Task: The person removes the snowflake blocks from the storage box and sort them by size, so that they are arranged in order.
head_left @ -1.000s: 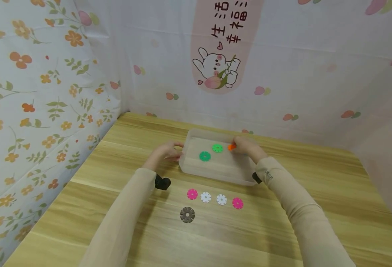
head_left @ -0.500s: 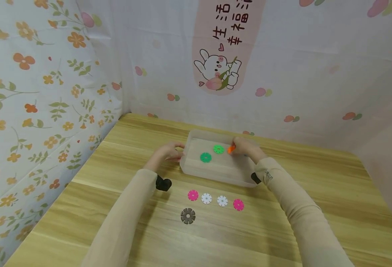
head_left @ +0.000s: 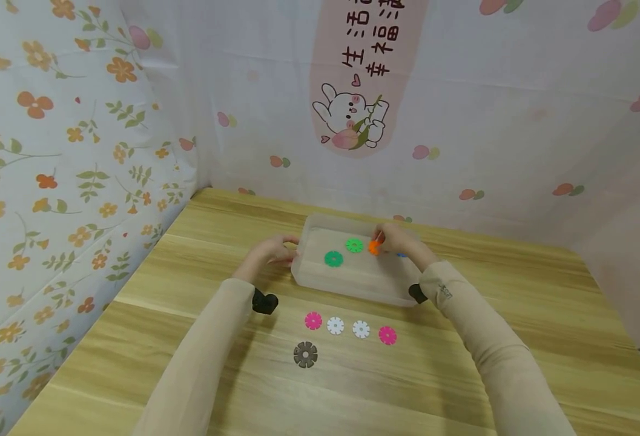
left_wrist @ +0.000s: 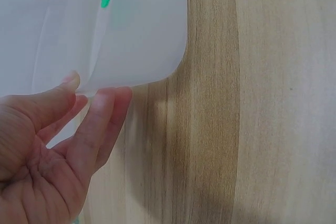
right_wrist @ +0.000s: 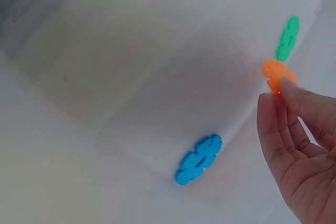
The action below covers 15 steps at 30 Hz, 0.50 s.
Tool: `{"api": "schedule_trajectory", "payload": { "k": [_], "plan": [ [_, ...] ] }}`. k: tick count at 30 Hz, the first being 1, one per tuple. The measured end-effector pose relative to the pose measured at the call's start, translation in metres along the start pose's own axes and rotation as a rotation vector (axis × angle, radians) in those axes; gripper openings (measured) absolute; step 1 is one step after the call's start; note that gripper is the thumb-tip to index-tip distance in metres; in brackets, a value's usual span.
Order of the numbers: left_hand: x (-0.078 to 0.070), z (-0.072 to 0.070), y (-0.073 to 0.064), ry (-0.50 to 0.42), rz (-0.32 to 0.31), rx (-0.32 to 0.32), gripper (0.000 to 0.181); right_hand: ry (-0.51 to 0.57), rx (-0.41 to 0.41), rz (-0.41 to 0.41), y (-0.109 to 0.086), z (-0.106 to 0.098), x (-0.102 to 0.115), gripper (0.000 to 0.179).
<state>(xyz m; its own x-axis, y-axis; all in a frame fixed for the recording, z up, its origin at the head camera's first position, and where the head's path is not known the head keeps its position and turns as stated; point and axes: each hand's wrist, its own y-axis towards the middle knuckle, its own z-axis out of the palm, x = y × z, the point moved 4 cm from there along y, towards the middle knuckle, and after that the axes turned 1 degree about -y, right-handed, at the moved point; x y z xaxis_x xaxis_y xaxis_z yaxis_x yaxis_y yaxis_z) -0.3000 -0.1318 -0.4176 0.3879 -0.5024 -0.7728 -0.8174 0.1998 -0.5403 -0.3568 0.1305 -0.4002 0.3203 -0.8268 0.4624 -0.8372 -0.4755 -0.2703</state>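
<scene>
Right hand (right_wrist: 302, 142): thumb and fingertips closed together on orange disc (right_wrist: 274, 71), held tilted inside frosted box (head_left: 347, 289), right of bright green disc (head_left: 350, 244) (whether it touches box floor, cannot tell)
Left hand (head_left: 270, 249): thumb and bent fingers pinching box's left rim
Dark green disc (head_left: 329, 259) farther left in box, blue disc (right_wrist: 206, 153) at right
Pink and white discs (head_left: 335, 331) in row on near side, grey disc (head_left: 299, 356) nearer still
</scene>
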Motion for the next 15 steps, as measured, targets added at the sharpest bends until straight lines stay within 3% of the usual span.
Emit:
{"api": "schedule_trajectory", "payload": {
  "k": [15],
  "plan": [
    [0.0,0.002,0.002,0.017,0.005,0.003,0.045,0.176,-0.037,0.006,-0.018,-0.005,-0.007,0.024]
  ]
}}
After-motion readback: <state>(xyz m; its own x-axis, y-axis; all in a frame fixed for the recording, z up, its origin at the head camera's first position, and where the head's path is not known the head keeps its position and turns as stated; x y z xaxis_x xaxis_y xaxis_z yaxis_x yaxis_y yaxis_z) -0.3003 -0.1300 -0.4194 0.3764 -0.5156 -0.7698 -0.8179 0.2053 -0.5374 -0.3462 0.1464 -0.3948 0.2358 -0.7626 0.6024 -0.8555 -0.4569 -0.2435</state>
